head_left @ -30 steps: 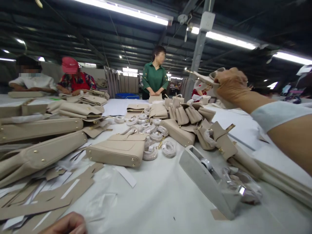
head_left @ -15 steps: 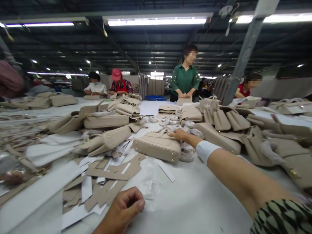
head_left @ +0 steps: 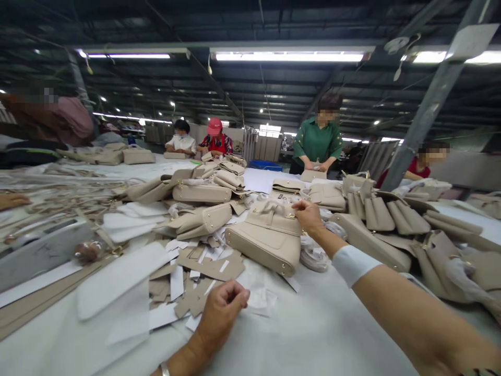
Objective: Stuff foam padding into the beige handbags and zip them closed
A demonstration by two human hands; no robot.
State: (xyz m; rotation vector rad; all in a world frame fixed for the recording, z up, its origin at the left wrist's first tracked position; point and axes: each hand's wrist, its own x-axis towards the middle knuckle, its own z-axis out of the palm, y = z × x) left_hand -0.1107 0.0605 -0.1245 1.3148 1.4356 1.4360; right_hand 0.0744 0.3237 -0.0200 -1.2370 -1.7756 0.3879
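A beige handbag (head_left: pixel 270 240) with gold feet on its base leans back on the white table in front of me. My right hand (head_left: pixel 308 215) is closed on its upper right corner by a small gold fitting, thumb and fingers pinched there. The bag's handle (head_left: pixel 270 204) stands up at the top. Nearer to me, my left hand (head_left: pixel 225 310) hovers low over the table with its fingers curled together, and nothing shows in it. Just beyond its fingertips lie clear plastic pieces (head_left: pixel 262 297). Beige and white offcuts (head_left: pixel 195 282) are heaped to its left.
Several beige handbags are piled left (head_left: pixel 201 193) and right (head_left: pixel 371 240) of the middle. Wrapped rolled straps (head_left: pixel 315 256) lie right of the handbag. Long straps and a grey tray (head_left: pixel 43 250) are at the left. Co-workers sit and stand across the table, one in a green shirt (head_left: pixel 319 141).
My right hand has tipped the handbag up, so more of its front and handle shows. My left hand stays curled near the plastic. The view has turned a little to the left.
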